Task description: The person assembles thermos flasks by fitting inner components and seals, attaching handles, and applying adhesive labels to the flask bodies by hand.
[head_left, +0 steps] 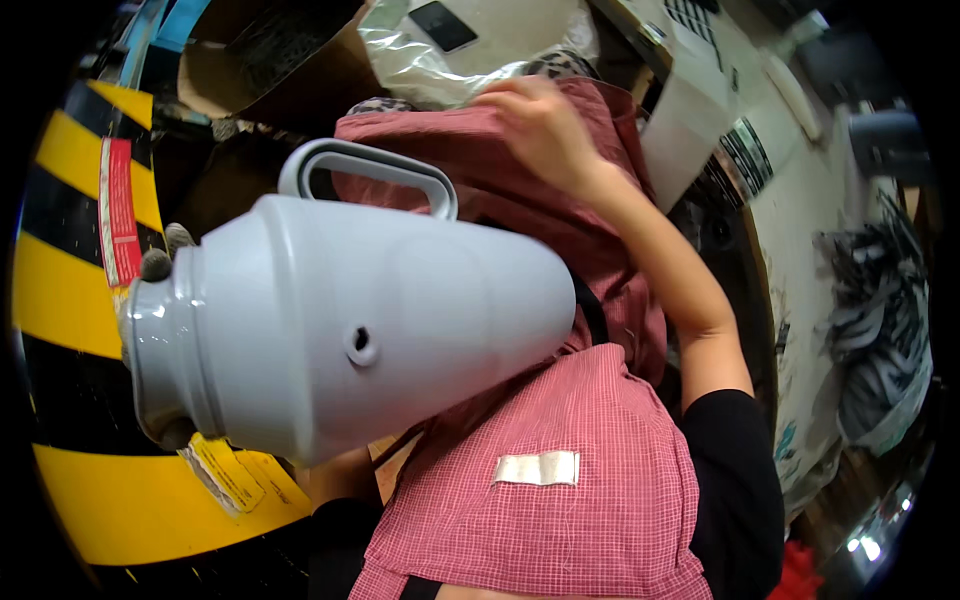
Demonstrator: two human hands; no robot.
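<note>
A large grey plastic jug body (420, 300) with a loop handle (375, 165) lies on its side across my lap, its ringed neck to the left and its rounded end to the right. A small hole with a raised rim (361, 345) shows in its wall. My left hand (155, 265), in a grey glove, grips the jug around the neck; only fingertips show, the rest is hidden behind it. Bare and slightly blurred, my right hand (540, 125) hovers over the red apron (600, 420) beyond the handle. Its fingers are loosely stretched, with nothing visible in them.
A yellow-and-black striped surface (75, 320) runs along the left. Beyond my lap are an open cardboard box (215, 75) and a clear plastic bag with a dark phone (443, 26) on it. Along the right stands a worktop (800, 240) with a bag of grey parts (880, 330).
</note>
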